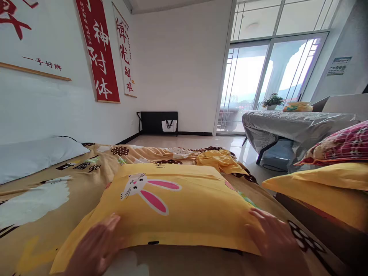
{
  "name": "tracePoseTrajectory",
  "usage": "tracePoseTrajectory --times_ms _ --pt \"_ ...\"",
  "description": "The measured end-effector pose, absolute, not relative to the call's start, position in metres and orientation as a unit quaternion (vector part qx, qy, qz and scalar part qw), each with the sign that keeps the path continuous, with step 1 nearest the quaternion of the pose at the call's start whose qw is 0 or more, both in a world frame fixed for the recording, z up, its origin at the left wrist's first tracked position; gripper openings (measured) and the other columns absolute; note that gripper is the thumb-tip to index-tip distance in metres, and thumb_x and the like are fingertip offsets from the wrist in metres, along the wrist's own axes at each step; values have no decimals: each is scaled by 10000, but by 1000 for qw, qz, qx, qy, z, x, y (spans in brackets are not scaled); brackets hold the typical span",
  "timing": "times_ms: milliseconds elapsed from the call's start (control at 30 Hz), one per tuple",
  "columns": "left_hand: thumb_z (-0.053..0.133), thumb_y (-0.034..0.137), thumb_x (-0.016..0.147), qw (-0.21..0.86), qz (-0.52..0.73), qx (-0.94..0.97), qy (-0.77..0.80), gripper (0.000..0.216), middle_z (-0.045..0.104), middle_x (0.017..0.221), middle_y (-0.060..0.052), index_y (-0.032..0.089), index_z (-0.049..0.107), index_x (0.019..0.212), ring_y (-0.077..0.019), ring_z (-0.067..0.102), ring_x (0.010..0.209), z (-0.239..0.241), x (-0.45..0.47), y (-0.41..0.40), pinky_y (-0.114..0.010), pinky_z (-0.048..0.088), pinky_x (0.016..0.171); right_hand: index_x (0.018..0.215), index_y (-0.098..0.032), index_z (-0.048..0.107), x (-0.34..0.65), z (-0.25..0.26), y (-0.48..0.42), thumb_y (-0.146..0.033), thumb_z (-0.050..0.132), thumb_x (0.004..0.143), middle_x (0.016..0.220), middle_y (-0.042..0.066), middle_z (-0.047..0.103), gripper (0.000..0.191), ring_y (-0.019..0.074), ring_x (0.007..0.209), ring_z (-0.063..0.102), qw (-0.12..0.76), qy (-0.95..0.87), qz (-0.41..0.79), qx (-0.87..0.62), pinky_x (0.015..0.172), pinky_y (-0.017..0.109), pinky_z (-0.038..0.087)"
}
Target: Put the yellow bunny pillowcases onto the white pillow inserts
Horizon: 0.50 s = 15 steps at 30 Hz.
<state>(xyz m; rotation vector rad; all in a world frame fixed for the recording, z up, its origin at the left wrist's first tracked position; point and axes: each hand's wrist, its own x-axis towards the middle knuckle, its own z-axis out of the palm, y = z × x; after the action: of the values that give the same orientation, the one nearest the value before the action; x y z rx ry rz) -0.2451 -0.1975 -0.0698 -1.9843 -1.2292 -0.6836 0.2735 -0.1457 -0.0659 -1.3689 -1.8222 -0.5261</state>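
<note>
A yellow pillow [189, 199] in a bunny-print pillowcase lies flat on the bed in front of me, with the rabbit's white face and pink ears on its left half. My left hand [97, 243] rests on the pillow's near left side, fingers stretched out and held close to each other. On the opposite side, my right hand [273, 234] touches the near right edge with its fingers extended and apart. Both hands are slightly blurred, and neither has its fingers wrapped round the pillow. A loose flap of the case extends past my left hand.
The patterned brown bedspread [37, 237] spreads beneath. A white pillow [40, 155] lies at the left wall. Crumpled yellow cloth [220, 161] sits beyond the pillow. More yellow pillows [330, 188] and a plaid cushion [345, 143] are stacked at right, near a plastic-covered table [299, 122].
</note>
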Motion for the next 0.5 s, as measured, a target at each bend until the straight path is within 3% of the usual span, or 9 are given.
tracePoseTrajectory --times_ms 100,233,367,500 --pt "472 497 877 369 -187 -825 -386 626 437 1459 -59 157 420 1399 -239 342 1364 -63 -153 -178 -382 236 1140 1276 -175 556 188 -70 -147 -296 492 881 1309 59 593 417 203 1228 505 315 -818 -339 -342 1021 327 363" --pt "413 410 913 426 -129 -812 -377 574 268 1550 -26 218 347 1450 -223 197 1430 -67 -109 -145 -445 187 1153 1326 -106 518 135 -85 -125 -115 357 877 1424 96 478 477 224 1303 419 253 -810 -423 -317 1065 399 297" --pt "394 299 906 431 -168 -796 -391 578 349 1514 -22 282 287 1474 -257 273 1406 -79 -175 -137 -491 153 1165 1394 -100 436 182 -91 -113 -93 327 881 1451 99 441 525 242 1309 417 237 -808 -433 -323 1081 452 289" --pt "340 332 919 401 -224 -765 -451 585 467 1436 -77 268 238 1492 -286 394 1342 -91 -252 -155 -461 210 1154 1469 -116 300 253 -91 -122 -87 286 898 1386 106 517 572 262 1270 469 246 -788 -435 -360 1030 469 343"
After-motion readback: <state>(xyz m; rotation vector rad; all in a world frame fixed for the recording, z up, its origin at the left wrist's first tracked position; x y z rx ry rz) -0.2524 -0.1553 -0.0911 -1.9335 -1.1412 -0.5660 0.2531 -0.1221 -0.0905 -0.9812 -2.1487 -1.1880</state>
